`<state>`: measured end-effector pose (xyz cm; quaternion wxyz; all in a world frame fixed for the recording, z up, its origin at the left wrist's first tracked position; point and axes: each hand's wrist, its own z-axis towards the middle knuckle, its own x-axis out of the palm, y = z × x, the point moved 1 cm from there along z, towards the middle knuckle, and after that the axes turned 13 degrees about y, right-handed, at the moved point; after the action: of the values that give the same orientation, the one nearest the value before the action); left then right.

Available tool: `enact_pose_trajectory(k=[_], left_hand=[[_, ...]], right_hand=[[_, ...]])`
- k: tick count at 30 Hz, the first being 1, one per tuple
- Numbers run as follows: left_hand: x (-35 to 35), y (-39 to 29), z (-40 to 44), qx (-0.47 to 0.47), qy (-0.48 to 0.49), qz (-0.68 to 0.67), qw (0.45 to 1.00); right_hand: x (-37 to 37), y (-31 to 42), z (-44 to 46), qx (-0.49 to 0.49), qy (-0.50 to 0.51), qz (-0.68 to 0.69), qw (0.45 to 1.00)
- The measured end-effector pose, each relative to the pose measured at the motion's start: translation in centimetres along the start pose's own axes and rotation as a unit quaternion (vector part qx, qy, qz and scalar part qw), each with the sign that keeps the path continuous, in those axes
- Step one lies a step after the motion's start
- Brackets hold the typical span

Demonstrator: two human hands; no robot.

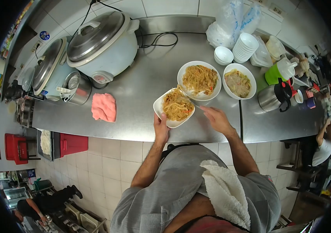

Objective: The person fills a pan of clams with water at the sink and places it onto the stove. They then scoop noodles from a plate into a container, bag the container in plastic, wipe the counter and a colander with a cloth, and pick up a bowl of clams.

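My left hand (161, 126) grips the near-left side of a white squarish dish (158, 108), which is heaped with fried noodles (178, 106). A thin metal utensil (195, 105) is pinched in my right hand (215, 117); its tip reaches into the noodles, so I cannot tell whether it is a fork or a spoon. Behind the dish, and close against it, stands a round white plate (204, 96) with more noodles (199, 78). To its right is a white bowl (253, 79) of noodles topped with something pale.
Two rice cookers (101, 48) and a metal pot (83, 93) stand left, near a pink cloth (103, 107). Stacked white bowls (245, 47), a green squeeze bottle (273, 73) and a steel jug (269, 98) are right. Other people appear at lower left (53, 200) and right (323, 149).
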<state>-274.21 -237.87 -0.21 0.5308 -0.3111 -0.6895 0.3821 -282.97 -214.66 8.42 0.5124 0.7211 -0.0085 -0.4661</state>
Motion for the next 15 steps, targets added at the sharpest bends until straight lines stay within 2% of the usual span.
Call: enact_pose_trajectory(k=[3,5,6,7,9,12,13,15], left_hand=[[0.3,-0.2,0.0,0.014,0.005,-0.007,1.000],[-0.2,0.4,0.1,0.022,0.010,0.006,1.000],[-0.6,0.9,0.3,0.029,0.012,0.017,0.999],[-1.7,1.6,0.7,0.022,0.017,0.058,0.998],[0.0,-0.4,-0.4,0.004,0.017,0.045,0.999],[-0.9,-2.1,-1.8,-0.055,-0.027,0.097,0.993],[-1.8,-2.4,-2.0,-0.063,-0.050,0.118,0.990],[-3.4,-3.2,-2.2,-0.047,-0.077,0.171,0.981]], right_hand=[[-0.1,0.0,0.2,0.037,-0.025,0.013,0.999],[0.0,-0.9,1.5,0.077,-0.134,-0.025,0.988],[0.4,-2.2,2.3,0.074,-0.150,-0.030,0.986],[1.0,-3.8,3.2,0.103,-0.142,-0.006,0.985],[0.3,-4.5,3.5,0.129,-0.152,0.015,0.980],[-0.9,-3.2,3.0,0.195,-0.129,-0.116,0.965],[-2.0,-3.1,3.0,0.195,-0.136,-0.117,0.964],[-4.6,-3.1,2.8,0.096,-0.258,-0.201,0.940]])
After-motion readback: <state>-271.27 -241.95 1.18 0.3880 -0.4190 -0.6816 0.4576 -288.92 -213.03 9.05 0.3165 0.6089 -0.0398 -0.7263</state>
